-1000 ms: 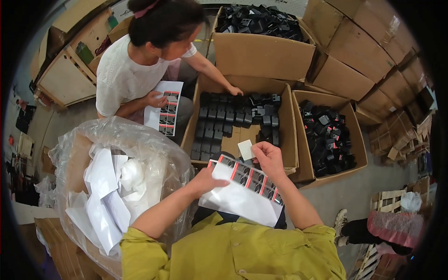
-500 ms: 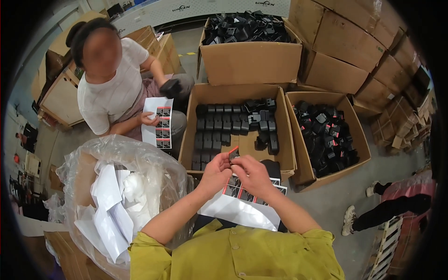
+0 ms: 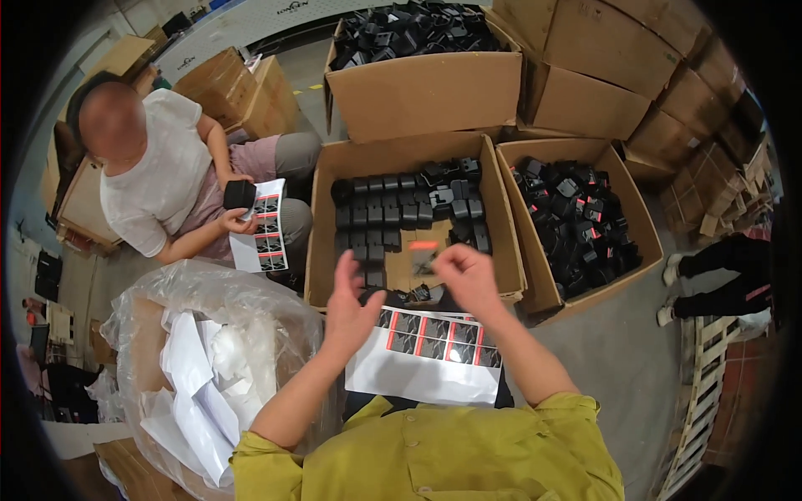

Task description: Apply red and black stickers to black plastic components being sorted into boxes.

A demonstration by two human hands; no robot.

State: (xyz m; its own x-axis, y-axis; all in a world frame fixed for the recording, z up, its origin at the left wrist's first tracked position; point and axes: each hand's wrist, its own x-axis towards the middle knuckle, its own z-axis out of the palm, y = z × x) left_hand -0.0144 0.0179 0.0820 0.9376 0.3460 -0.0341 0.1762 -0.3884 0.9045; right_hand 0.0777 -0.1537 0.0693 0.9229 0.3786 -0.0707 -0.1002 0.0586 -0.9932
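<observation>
Red-edged label [image 3: 423,255] in right fingers [image 3: 446,260]

We see dark lettering [image 3: 291,7] in two places on the long pale panel [image 3: 236,37] at the far left. On the near white sheet [image 3: 418,377] and the left sheet [image 3: 243,253], we find red-and-black printed labels [image 3: 432,338], their print too small for us to read. The loose label [image 3: 423,246] in the right hand [image 3: 472,280] is blurred.

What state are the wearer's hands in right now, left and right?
Left hand: open, nothing visible in it.
Right hand: closed, pinching a red-edged sticker, blurred.
</observation>
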